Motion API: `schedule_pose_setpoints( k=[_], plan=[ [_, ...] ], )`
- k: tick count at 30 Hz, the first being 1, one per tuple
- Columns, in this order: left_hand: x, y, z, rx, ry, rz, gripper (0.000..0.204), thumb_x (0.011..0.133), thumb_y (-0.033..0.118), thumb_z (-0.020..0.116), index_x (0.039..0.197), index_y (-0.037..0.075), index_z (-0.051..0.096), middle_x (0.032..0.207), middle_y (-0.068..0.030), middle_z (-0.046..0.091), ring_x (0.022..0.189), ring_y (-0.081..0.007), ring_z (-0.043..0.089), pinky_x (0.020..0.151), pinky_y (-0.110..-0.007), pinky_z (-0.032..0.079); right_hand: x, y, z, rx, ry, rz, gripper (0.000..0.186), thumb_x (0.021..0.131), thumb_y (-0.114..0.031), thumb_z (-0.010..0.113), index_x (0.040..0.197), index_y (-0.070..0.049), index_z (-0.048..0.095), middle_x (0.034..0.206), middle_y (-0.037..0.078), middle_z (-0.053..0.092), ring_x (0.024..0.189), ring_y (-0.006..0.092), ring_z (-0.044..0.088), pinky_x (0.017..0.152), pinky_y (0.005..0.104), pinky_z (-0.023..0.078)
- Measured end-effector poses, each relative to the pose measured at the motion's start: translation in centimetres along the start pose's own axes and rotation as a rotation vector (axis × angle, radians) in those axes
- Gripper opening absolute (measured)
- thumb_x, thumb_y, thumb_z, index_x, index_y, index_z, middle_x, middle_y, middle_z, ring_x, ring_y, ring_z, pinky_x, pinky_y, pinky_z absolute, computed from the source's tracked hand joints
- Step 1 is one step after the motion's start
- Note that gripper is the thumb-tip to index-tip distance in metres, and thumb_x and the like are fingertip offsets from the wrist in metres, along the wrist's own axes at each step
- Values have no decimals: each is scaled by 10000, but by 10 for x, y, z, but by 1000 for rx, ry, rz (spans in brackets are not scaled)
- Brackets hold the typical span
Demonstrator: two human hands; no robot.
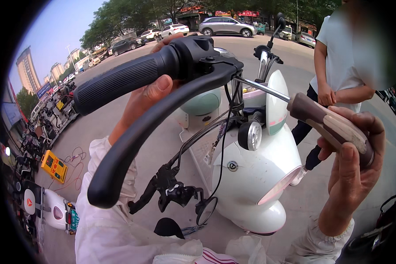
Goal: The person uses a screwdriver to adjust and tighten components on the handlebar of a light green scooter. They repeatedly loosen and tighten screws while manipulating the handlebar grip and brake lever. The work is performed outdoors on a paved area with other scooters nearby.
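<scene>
My right hand (356, 163) is closed round the brown and beige handle of a screwdriver (268, 92). Its steel shaft points left, and the tip meets the brake lever bracket (215, 66), where the exact contact is hidden. From behind, my left hand (147, 97) wraps round the black handlebar (176, 57) at the inner end of its ribbed grip, thumb below and fingertips above. A long black brake lever (136, 136) curves toward me under the grip. Beyond stands the white electric scooter body (251, 176) with a round headlight (250, 135) and loose cables.
A person in a white shirt (339, 57) stands close at the right. Another black lever assembly with cables (176, 191) hangs below the bar beside a round mirror (206, 210). At left are a yellow box (54, 166) with wires and a parked white scooter (56, 209).
</scene>
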State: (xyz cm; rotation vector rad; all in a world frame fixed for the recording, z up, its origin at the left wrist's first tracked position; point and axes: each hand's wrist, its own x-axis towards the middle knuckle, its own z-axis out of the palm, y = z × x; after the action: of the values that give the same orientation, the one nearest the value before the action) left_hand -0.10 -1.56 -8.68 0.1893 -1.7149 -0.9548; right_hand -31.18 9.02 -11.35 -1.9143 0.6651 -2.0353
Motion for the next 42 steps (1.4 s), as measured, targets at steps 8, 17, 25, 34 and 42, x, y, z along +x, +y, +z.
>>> schedule_pose_setpoints(
  k=[8,17,25,34,42],
  plan=[
    [10,-9,-20,422,-237,314,598,867,22,589,1382,142,311,1323,-134,486,1235,-277,489,1025,-400,419,29,15,-15,-100,-98,-129,409,917,-311,608,1172,1,536,899,134,663,738,117,655,600,198,519],
    [41,-41,-23,408,-139,592,809,788,-28,703,1433,122,238,1289,-65,472,1114,-179,553,870,-304,512,19,9,6,184,11,62,292,935,-275,572,974,13,580,786,129,658,615,106,623,521,196,489],
    [42,-42,-12,341,-135,558,714,805,-119,626,1405,137,336,1217,-38,516,1105,-164,560,948,-326,488,14,17,-4,280,129,185,208,945,-246,563,971,-40,577,841,95,656,673,124,627,495,215,454],
    [50,-40,-21,397,-162,569,667,789,-73,679,1350,154,400,1190,-43,556,1079,-167,578,888,-310,516,8,0,0,165,150,173,210,948,-255,558,960,-46,572,843,100,644,642,110,589,488,202,426],
    [-11,-13,-5,1005,291,403,527,794,168,748,1238,49,491,1126,-95,609,1015,-223,612,795,-347,521,5,-5,17,116,71,54,274,958,-305,540,982,-34,572,811,96,640,638,97,599,496,195,442]
  ],
)
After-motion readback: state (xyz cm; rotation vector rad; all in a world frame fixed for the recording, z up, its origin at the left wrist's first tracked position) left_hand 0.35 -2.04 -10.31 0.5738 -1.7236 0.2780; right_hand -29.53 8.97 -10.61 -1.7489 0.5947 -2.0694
